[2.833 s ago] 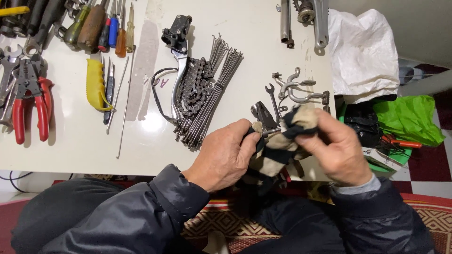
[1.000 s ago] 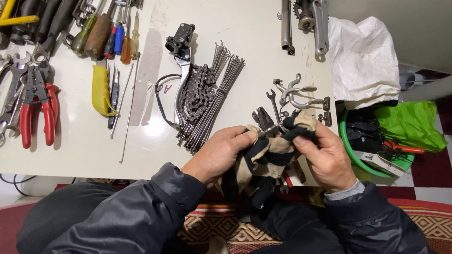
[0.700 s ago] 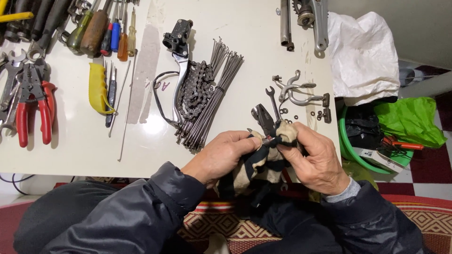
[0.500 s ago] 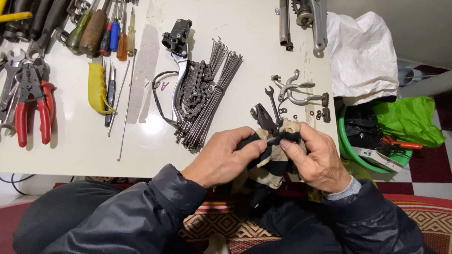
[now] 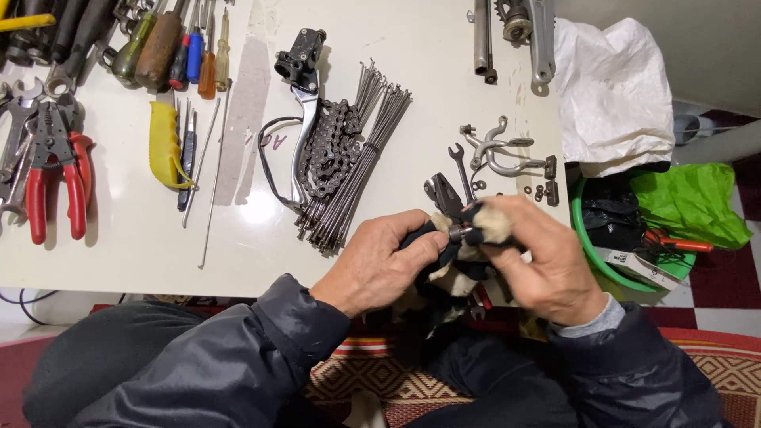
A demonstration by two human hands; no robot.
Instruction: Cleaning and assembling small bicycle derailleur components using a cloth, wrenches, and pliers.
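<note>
Just above the lap, at the near edge of the table (image 5: 158,254), the left hand (image 5: 380,265) and right hand (image 5: 547,261) are both closed on a dirty cloth (image 5: 460,261), black and pale, which is wrapped round a small metal part (image 5: 460,235) pinched between the fingertips. Just beyond lie pliers (image 5: 444,194) and a small wrench (image 5: 460,162). Farther out sit a bundle of spokes (image 5: 357,174), a chain (image 5: 325,154) and a brake lever (image 5: 301,103).
</note>
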